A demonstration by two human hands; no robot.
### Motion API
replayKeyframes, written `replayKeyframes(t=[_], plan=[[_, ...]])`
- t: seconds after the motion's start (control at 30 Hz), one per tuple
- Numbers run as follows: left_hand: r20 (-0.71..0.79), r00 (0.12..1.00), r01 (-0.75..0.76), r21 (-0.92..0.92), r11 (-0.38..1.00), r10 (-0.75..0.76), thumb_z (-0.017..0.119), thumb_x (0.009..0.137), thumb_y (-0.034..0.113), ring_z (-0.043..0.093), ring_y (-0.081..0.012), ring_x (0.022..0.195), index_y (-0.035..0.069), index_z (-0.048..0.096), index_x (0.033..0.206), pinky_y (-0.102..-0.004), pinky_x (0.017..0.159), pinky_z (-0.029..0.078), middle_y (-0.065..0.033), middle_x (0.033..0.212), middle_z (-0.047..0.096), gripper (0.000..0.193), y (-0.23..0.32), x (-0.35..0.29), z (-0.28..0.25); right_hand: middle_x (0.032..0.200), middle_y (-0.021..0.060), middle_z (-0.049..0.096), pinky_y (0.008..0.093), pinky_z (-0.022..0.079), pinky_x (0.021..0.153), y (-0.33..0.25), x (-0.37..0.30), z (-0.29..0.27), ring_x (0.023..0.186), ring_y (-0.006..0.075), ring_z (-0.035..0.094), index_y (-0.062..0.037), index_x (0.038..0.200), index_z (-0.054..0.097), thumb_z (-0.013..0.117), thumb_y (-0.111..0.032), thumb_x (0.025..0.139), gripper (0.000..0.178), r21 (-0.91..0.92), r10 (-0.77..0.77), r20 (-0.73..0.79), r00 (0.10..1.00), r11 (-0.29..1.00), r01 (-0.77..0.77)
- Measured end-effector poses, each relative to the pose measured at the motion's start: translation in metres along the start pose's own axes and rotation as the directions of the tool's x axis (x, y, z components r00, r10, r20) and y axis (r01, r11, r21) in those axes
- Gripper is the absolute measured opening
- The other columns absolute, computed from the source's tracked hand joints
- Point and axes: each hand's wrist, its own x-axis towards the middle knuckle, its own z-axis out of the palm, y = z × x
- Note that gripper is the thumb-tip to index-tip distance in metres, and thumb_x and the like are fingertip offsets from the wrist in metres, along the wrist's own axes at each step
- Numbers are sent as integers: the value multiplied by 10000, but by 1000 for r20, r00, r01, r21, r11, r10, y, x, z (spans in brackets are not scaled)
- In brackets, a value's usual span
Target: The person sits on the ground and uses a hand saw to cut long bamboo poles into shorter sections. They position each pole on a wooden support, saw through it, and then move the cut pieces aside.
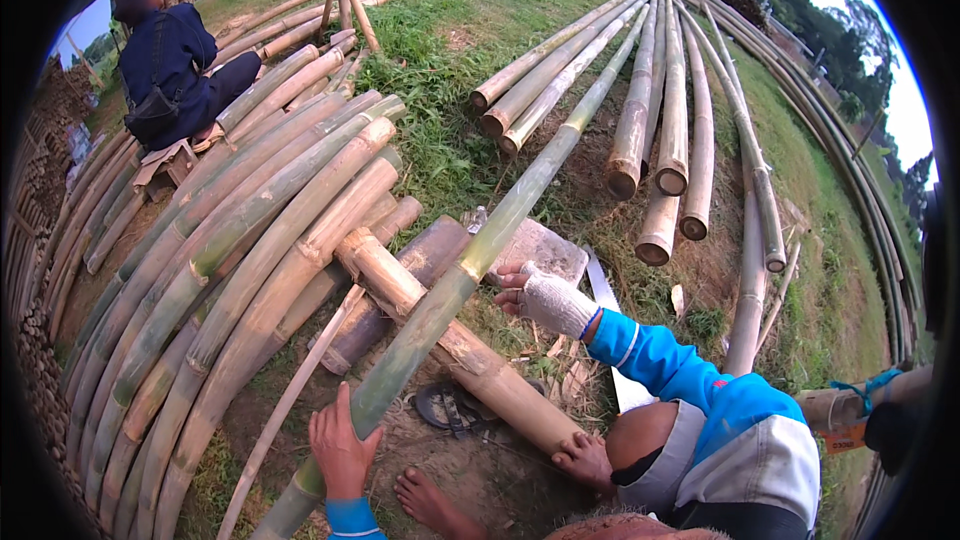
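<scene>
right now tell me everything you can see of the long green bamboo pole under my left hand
The long green bamboo pole is a slim, unsplit stem with pale node rings, green along its middle and more yellow toward the far end. It runs diagonally from the lower edge up to the far right, lying across a short tan bamboo log. The left hand grips its near end; a co-worker's cloth-wrapped hand touches it midway. The right hand is out of view.

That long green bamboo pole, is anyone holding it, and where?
Yes. The left hand grips the green bamboo pole near its lower end. The wearer's right hand cannot be told.
</scene>
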Motion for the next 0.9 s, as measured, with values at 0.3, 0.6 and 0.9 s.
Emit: replayKeyframes(t=[0.3,0.6,0.9], plan=[[-56,997,-53,47,998,56,952,663,159,682,-399,1073,88,570,1417,-506,894,573,-170,1155,671,849,-8,-13,15,1206,50,616,405,600,941,9,13,-27,1080,250,683,-113,1342,564,765,-238,1025,396,57,-30,53,998,998,27],[-49,998,44,72,996,-41,887,636,93,655,-471,1090,68,589,1412,-568,922,536,-209,1183,682,832,-104,-109,-25,1172,34,612,349,578,955,-4,-19,-23,1109,184,669,-59,1448,519,632,-275,1097,427,-372,-54,105,993,924,90],[280,777,584,15,812,-564,882,858,481,596,-359,1375,32,570,1534,-496,1146,461,-193,1484,644,869,-261,-214,-46,1201,29,615,331,566,963,6,-27,-40,1112,150,654,-44,1456,513,627,-300,1103,451,-504,-34,150,988,857,106]])
